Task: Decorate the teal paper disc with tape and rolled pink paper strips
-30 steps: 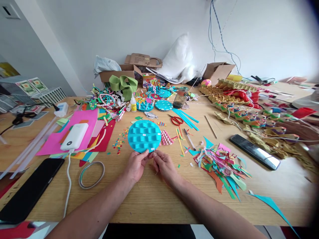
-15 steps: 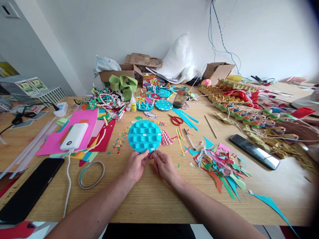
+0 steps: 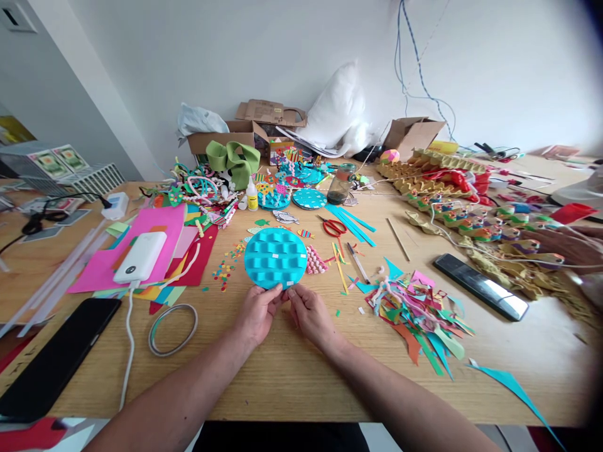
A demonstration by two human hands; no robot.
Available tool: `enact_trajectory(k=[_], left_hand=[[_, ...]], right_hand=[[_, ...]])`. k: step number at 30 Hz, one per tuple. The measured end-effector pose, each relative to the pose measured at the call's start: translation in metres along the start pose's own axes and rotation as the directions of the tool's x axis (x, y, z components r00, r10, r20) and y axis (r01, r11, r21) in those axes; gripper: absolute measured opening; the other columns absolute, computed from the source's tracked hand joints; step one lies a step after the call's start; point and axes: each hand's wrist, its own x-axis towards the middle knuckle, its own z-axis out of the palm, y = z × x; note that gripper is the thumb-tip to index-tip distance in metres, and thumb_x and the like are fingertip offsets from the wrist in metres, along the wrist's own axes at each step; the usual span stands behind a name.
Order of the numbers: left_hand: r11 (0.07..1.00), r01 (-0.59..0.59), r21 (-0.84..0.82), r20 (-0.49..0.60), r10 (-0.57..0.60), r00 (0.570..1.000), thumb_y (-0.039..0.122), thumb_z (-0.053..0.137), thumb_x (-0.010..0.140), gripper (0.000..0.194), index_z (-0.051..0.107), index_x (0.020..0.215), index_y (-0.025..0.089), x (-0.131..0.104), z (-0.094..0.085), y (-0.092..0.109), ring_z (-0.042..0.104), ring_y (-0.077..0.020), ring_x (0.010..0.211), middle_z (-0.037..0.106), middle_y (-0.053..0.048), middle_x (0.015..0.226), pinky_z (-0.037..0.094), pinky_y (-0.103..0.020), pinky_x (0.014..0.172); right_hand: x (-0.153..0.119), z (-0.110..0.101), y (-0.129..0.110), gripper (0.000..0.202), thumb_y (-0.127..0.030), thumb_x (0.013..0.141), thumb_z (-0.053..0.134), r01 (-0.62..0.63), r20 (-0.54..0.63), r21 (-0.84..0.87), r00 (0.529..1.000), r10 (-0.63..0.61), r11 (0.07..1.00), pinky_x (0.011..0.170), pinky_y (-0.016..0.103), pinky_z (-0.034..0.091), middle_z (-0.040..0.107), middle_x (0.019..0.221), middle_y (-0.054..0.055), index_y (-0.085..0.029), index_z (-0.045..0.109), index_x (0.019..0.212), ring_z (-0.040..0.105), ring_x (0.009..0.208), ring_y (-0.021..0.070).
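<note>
A round turquoise paper disc (image 3: 276, 263) with rows of raised strips and a few small white patches is tilted up before me. My left hand (image 3: 259, 311) pinches its near edge, thumb on top. Right beside it, my right hand (image 3: 308, 307) is closed, fingertips together at the edge by a white patch; what they pinch is hidden. A pink beaded-looking piece (image 3: 315, 259) lies just right of the disc. Small colourful paper fish, such as a striped one (image 3: 306, 234), rest behind it, and paper dots (image 3: 223, 274) are scattered to its left.
Red scissors (image 3: 333, 226), a pen (image 3: 358, 262) and a heap of paper scraps (image 3: 424, 314) are on the right, with a phone (image 3: 480, 287). At left are a tape roll (image 3: 173, 331), a power bank (image 3: 140, 257) and another phone (image 3: 59, 348). Another person's hand (image 3: 575, 245) shows far right.
The disc has shifted slightly to the right. Both hands stay almost in place, with my right fingertips a little nearer the disc's edge.
</note>
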Motion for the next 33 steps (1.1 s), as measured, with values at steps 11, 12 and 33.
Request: enact_trajectory(k=[11, 12, 33], left_hand=[[0.999, -0.045, 0.024, 0.059, 0.043, 0.997, 0.020, 0.077, 0.063, 0.017, 0.070, 0.078, 0.013, 0.0013, -0.0002, 0.0000, 0.066, -0.0175, 0.076, 0.073, -0.006, 0.082, 0.049, -0.031, 0.077], [0.998, -0.050, 0.027, 0.061, 0.048, 0.997, 0.021, 0.077, 0.063, 0.018, 0.070, 0.078, 0.013, 0.0013, -0.0002, -0.0001, 0.066, -0.0176, 0.076, 0.073, -0.006, 0.082, 0.048, -0.031, 0.077], [0.998, -0.051, 0.033, 0.053, 0.049, 0.997, 0.021, 0.079, 0.062, 0.021, 0.070, 0.079, 0.013, 0.0019, -0.0016, -0.0020, 0.065, -0.0156, 0.073, 0.073, -0.005, 0.079, 0.048, -0.028, 0.073]], right_hand=[[0.0007, -0.0034, -0.0033, 0.028, -0.032, 0.090, 0.038, -0.032, -0.004, -0.010, 0.999, 0.032, 0.999, 0.053, 0.024, 0.034, 0.046, 0.048, -0.003, -0.019, 0.055, 0.073, 0.048, 0.051, 0.0143], [0.0010, -0.0034, -0.0034, 0.028, -0.032, 0.090, 0.038, -0.036, -0.005, -0.011, 0.999, 0.036, 0.999, 0.053, 0.024, 0.035, 0.046, 0.047, -0.003, -0.019, 0.055, 0.073, 0.048, 0.051, 0.0146], [-0.0002, -0.0035, -0.0059, 0.029, -0.030, 0.090, 0.037, -0.053, -0.007, -0.019, 0.999, 0.053, 0.998, 0.051, 0.023, 0.036, 0.044, 0.042, -0.005, -0.017, 0.058, 0.076, 0.046, 0.044, 0.0124]])
